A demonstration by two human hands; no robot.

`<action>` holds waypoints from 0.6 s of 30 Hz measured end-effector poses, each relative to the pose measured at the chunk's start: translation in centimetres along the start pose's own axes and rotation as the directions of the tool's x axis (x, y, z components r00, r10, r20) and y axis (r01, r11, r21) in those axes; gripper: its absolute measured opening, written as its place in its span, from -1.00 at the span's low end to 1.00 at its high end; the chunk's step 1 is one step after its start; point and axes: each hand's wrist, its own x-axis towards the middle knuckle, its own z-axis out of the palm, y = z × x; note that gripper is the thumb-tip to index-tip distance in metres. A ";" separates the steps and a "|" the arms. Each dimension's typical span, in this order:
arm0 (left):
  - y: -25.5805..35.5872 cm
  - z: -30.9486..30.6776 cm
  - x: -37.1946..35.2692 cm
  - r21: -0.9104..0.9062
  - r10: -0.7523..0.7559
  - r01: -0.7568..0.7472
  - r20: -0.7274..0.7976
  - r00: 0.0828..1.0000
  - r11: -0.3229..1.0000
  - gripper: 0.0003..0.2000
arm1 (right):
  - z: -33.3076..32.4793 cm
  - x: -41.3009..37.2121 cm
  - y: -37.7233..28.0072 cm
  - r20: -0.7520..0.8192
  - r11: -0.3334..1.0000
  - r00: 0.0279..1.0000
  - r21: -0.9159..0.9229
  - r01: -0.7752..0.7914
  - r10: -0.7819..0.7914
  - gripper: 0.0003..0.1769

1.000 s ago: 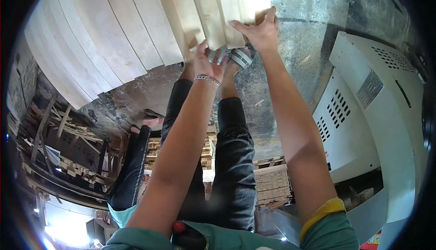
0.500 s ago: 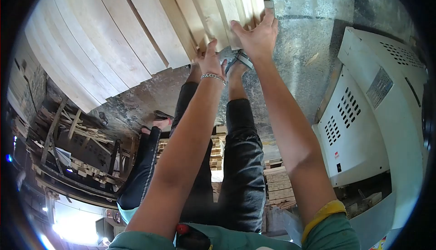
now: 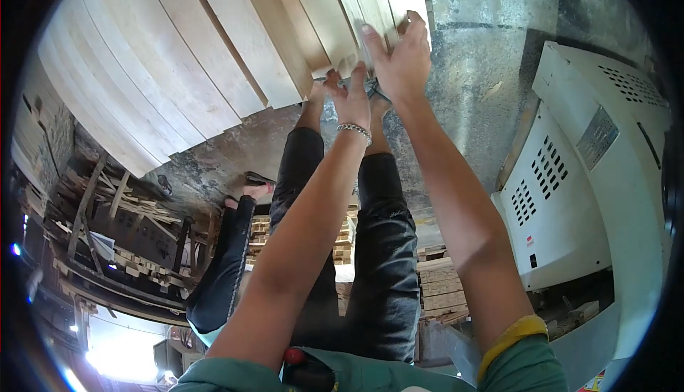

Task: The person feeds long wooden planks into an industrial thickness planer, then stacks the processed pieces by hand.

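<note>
Long pale wooden boards (image 3: 349, 7) lie side by side at the top of the view, their near ends toward me. My right hand (image 3: 404, 64) grips the ends of the rightmost boards, thumb on top and fingers curled at the right side. Close by on the left, my left hand (image 3: 349, 96) has its thumb and fingers around the board ends beside a gap; its fingertips are slightly blurred. A chain bracelet (image 3: 355, 131) circles my left wrist. The boards' undersides and far ends are hidden.
On the right stands a white machine housing (image 3: 563, 199) with vent slots. Stained concrete floor (image 3: 484, 93) lies between it and the boards. Another person's leg (image 3: 231, 256) is at lower left, near a rack of scrap wood (image 3: 135, 214). Stacked wood pieces (image 3: 438, 285) lie behind my legs.
The rightmost boards have shifted and now show broader, flatter faces. My left hand has moved right, nearer to my right hand, which has moved slightly left.
</note>
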 end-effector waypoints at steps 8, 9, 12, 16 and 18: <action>0.3 -0.2 0.0 -0.138 0.078 -0.059 0.133 0.988 0.989 -0.27 | -1.2 0.4 0.3 0.128 0.999 0.992 -0.039 0.004 0.001 -0.07; 0.5 0.0 0.3 -0.058 0.135 -0.131 0.071 0.988 0.990 -0.27 | -1.6 1.0 0.5 0.176 0.999 0.983 0.002 -0.051 0.050 -0.03; 0.8 0.2 0.9 0.359 0.400 -0.379 0.016 0.916 0.853 -0.23 | -1.4 2.1 0.5 0.280 0.982 0.947 0.060 -0.180 0.156 0.08; 3.3 -0.5 2.1 0.466 0.302 -0.335 0.147 0.942 0.819 -0.18 | 0.3 1.6 -0.1 0.226 0.983 0.957 -0.063 -0.172 0.182 0.17; 5.8 0.1 0.5 0.642 0.196 -0.202 0.083 0.977 0.739 -0.25 | 0.6 1.1 -0.9 0.182 0.976 0.964 -0.130 -0.172 0.194 0.19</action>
